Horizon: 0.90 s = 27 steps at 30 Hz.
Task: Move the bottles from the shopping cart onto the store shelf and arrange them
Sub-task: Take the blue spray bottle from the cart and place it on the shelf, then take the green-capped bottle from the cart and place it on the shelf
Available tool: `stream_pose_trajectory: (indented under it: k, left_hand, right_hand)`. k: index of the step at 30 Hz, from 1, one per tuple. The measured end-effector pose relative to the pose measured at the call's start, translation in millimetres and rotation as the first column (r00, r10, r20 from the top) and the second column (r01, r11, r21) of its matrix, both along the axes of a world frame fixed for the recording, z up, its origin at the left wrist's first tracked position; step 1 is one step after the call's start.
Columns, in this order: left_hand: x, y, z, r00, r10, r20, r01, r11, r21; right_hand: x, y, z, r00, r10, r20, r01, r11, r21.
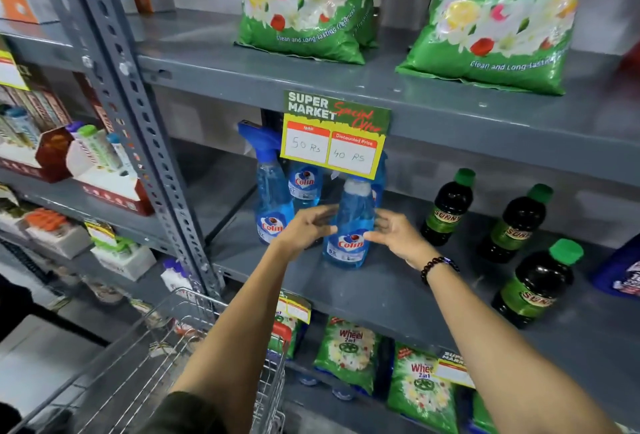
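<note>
- Colin bottle [349,225], blue, cap-less top, upright on grey shelf [398,281], front of three similar bottles.
- Left hand [304,227]: fingers spread, tips at bottle's left side; contact unclear.
- Right hand [398,236]: fingers loosely open, touching label side.
- Wire cart [145,357] lower left.

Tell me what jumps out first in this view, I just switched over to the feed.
Both hands meet at a blue Colin bottle standing upright on the middle shelf, left hand and right hand on either side of it. Just above hangs a green and yellow price tag reading 50 Rs and 40 Rs. Three dark green-capped bottles stand to the right.
</note>
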<state>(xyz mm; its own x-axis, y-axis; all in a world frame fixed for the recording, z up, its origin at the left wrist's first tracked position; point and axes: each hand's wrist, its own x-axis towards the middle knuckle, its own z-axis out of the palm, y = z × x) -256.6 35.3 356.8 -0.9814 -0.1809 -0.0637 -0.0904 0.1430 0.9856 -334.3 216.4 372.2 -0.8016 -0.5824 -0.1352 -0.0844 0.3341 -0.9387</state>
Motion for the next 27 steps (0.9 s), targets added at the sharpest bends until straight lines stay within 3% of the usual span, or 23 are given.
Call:
stream_pose_trajectory:
  k: [6, 10, 14, 18, 22, 27]
  left_hand:
    - [14.8, 9.2, -2.1, 0.995, 0.069, -0.076, -0.073, 0.996, -0.06]
    - [64.1, 18.0, -13.8, 0.987, 0.133, -0.093, -0.125, 0.988, 0.085]
    - [131.7, 23.1, -36.4, 0.936, 0.349, 0.043, -0.348, 0.903, 0.251]
    - [216.0, 20.9, -64.7, 0.838, 0.522, 0.158, -0.544, 0.778, 0.313]
    - [305.1, 10.7, -107.3, 0.675, 0.662, 0.325, -0.737, 0.589, 0.332]
    - [398.7, 12.7, -171.6, 0.356, 0.731, 0.582, -0.928, 0.205, 0.311]
  right_hand:
    - [7.2, 0.6, -9.3, 0.997, -0.065, 0.044, 0.066, 0.997, -0.038]
    - [37.1, 3.7, -20.9, 0.974, -0.226, -0.023, 0.226, 0.974, 0.003]
    - [90.3, -4.3, -36.5, 0.903, -0.431, -0.004, 0.43, 0.901, 0.057]
    - [153.6, -38.4, -56.6, 0.954, -0.297, 0.036, 0.291, 0.949, 0.12]
    - [212.7, -86.4, -87.4, 0.996, -0.029, 0.086, 0.011, 0.981, 0.194]
    - [276.5, -147.0, -139.7, 0.936, 0.272, 0.223, -0.341, 0.858, 0.384]
